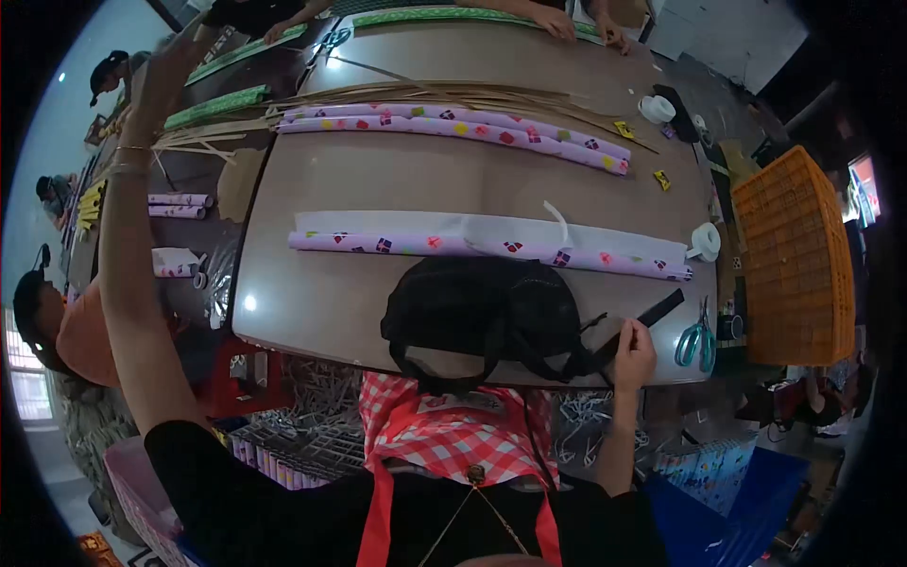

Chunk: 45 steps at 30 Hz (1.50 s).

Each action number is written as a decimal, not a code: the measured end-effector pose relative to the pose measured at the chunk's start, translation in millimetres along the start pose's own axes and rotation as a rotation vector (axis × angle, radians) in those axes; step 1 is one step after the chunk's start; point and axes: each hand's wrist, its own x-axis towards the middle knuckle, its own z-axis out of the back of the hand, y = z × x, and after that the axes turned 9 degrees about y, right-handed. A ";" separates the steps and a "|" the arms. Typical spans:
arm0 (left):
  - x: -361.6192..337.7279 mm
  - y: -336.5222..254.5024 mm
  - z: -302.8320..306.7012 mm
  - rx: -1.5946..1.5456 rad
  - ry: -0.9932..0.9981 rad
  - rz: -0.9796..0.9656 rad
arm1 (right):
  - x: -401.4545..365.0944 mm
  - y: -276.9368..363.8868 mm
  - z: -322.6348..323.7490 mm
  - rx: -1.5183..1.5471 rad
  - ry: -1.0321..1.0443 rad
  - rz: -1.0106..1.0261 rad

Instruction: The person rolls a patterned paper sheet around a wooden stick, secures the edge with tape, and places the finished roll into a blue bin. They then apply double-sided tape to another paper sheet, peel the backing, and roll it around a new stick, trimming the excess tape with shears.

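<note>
My left arm is raised along the left side of the view, and my left hand is close to the camera near the top edge; its fingers do not show clearly. At the table's near edge, my right hand is closed on a black strap of a black bag. The bag lies in front of me with its straps hanging over the edge. Just behind it is a partly rolled sheet of purple patterned paper, its white inner side showing. Teal-handled scissors lie right of my right hand.
Rolled purple paper and thin wooden strips lie across the table. Tape rolls are at the right edge. An orange wicker basket stands beyond it. Other people work at the far side, one person's hand on green rolls.
</note>
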 end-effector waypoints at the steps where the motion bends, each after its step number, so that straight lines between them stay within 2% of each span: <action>1: -2.3 35.3 -6.1 0.070 -0.105 -0.036 | 1.1 -4.9 -1.3 0.087 0.001 -0.035; 2: -4.9 68.2 -5.9 0.196 -0.215 0.051 | 3.5 7.7 5.4 0.221 0.031 -0.171; 4: -22.6 41.8 59.6 -0.097 -0.156 0.551 | 16.7 26.8 10.3 0.208 0.009 -0.138; 5: -32.0 35.5 82.9 -0.356 -0.175 0.578 | 25.5 46.3 8.4 0.256 -0.046 -0.033; 6: -35.4 25.5 97.1 -0.350 -0.176 0.584 | 36.2 65.9 7.1 0.183 -0.062 0.132; 7: -56.2 -12.1 133.0 -0.490 -0.160 0.484 | 47.2 88.4 7.1 0.107 -0.083 0.298; 8: -75.3 -24.1 152.0 -0.632 -0.141 0.385 | 53.9 121.1 11.7 0.086 -0.047 0.439; 9: -87.1 -75.9 188.2 -0.773 -0.125 0.283 | 60.5 150.6 6.5 0.128 -0.105 0.609; 10: -87.0 -85.7 197.4 -0.913 -0.112 0.176 | 64.9 180.7 0.4 0.170 -0.163 0.780; 11: -96.5 -130.3 223.0 -1.013 -0.056 0.144 | 64.5 213.9 -0.3 0.169 -0.155 0.929; 12: -107.5 -171.3 245.9 -1.111 0.000 0.108 | 65.4 251.2 -3.6 0.369 -0.095 1.129; 14: -132.3 -211.4 274.4 -1.360 0.254 -0.101 | 58.3 313.2 -8.1 0.468 -0.199 1.377; 16: -143.4 -219.8 290.3 -0.980 0.178 -0.381 | 40.8 338.2 -5.3 0.325 -0.116 1.485; 18: -153.4 -214.9 291.3 -1.184 0.063 -0.405 | 26.5 336.7 8.8 0.592 0.522 1.386; 19: -162.5 -206.1 298.6 -1.237 0.192 -0.289 | 18.6 336.3 15.2 0.714 0.579 1.319; 21: -171.5 -193.8 289.3 -1.356 0.246 -0.279 | 13.0 322.8 27.4 0.680 0.658 1.344; 23: -178.3 -185.0 281.5 -1.566 0.392 -0.319 | 18.7 317.3 58.9 0.543 0.912 1.297; 24: -180.8 -182.8 276.7 -1.569 0.389 -0.306 | 18.6 312.4 69.9 0.583 1.103 1.156; 26: -186.0 -183.2 261.4 -1.948 0.782 -0.364 | 33.5 308.4 86.0 0.656 1.515 1.034; 27: -186.9 -186.3 253.6 -2.008 0.854 -0.441 | 38.5 308.5 97.5 0.631 1.668 0.909; 28: -192.1 -195.7 237.7 -2.062 0.829 -0.519 | 46.0 300.3 103.9 0.614 1.675 0.924; 29: -196.3 -204.6 222.8 -2.111 0.799 -0.603 | 55.3 289.4 109.5 0.578 1.876 0.793; 30: -200.1 -208.9 219.4 -2.219 0.951 -0.497 | 63.3 279.8 113.5 0.533 2.063 0.646; 31: -204.1 -218.3 209.0 -2.207 0.900 -0.502 | 69.5 272.5 116.2 0.511 2.056 0.660; 33: -209.5 -240.2 189.1 -2.091 0.839 -0.502 | 78.6 255.2 115.9 0.198 1.918 0.863; 34: -210.2 -251.7 186.2 -2.091 0.824 -0.518 | 82.2 240.7 103.3 0.250 1.975 0.856; 36: -210.0 -276.5 185.2 -1.897 0.761 -0.354 | 81.7 241.3 92.7 0.158 1.899 0.696; 39: -203.9 -303.2 183.8 -1.782 0.754 -0.338 | 55.0 255.2 55.6 0.229 1.760 0.369; 41: -202.2 -313.3 185.7 -1.801 0.699 -0.292 | 46.1 254.8 37.8 0.136 1.696 0.393; 42: -203.0 -316.3 185.6 -1.817 0.641 -0.245 | 44.0 253.3 31.9 0.204 1.695 0.250; 44: -208.6 -317.4 182.4 -1.858 0.690 -0.216 | 37.6 245.7 20.2 0.359 1.650 -0.006; 45: -212.0 -317.2 181.0 -1.896 0.727 -0.195 | 37.8 246.2 19.3 0.361 1.665 -0.022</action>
